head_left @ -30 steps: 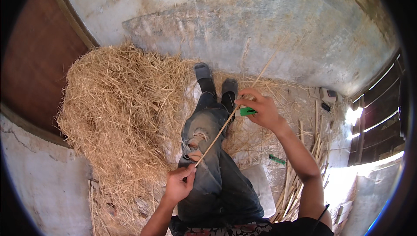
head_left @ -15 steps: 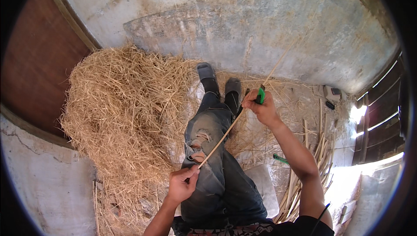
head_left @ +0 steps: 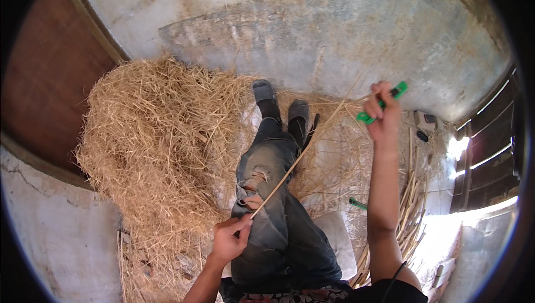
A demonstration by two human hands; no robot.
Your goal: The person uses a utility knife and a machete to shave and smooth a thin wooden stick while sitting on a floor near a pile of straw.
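Between its pinched thumb and fingers, my left hand (head_left: pixel 230 239) holds the near end of a long thin bamboo strip (head_left: pixel 290 171). The strip slants up and away over my legs, toward the far wall. My right hand (head_left: pixel 383 114) is raised to the right of the strip, apart from it. Its fingers are wrapped around a green utility knife (head_left: pixel 400 88), which sticks out on both sides of the fist. Whether the blade is out I cannot tell.
A big heap of straw (head_left: pixel 153 136) lies on the left. Several long bamboo strips (head_left: pixel 409 205) lie on the floor at the right, near a second green tool (head_left: pixel 358 204). Small dark objects (head_left: pixel 422 136) sit by the far right corner. A stained wall (head_left: pixel 312 35) rises ahead.
My right hand has moved off the strip, up and to the right, with the knife in it. The left hand still pinches the strip's near end, shifted slightly left.
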